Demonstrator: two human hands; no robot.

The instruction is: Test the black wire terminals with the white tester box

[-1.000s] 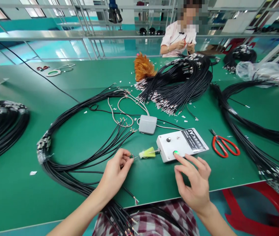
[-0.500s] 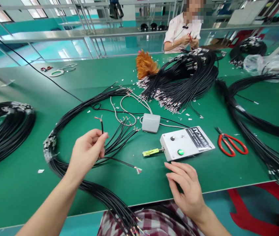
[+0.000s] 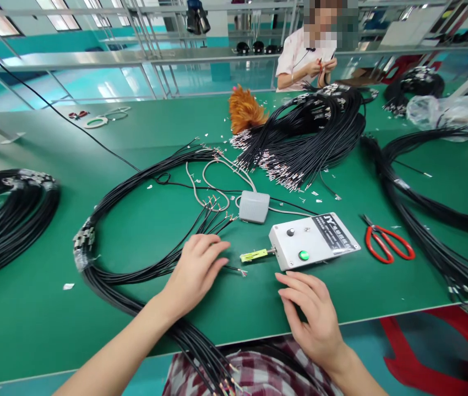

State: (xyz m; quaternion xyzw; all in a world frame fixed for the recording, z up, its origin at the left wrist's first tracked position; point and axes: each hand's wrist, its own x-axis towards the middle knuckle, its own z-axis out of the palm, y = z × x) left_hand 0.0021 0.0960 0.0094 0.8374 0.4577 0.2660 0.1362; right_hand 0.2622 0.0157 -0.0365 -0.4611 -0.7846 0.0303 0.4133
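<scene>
Where half a second ago it held one cable raised, the left hand (image 3: pixel 195 269) now lies flat, fingers loose, on the black cables (image 3: pixel 168 264) beside a stripped end (image 3: pixel 240 271). The right hand (image 3: pixel 312 311) rests open and empty before the white box (image 3: pixel 314 240), suggesting the next cable is being picked.

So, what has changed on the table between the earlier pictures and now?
The left hand, which pinched a black cable upright half a second ago, has come down flat onto the cables on the green table; whether it grips one is unclear. The right hand left the green button and rests open before the white box. Box, grey pedal and red scissors stayed.
</scene>
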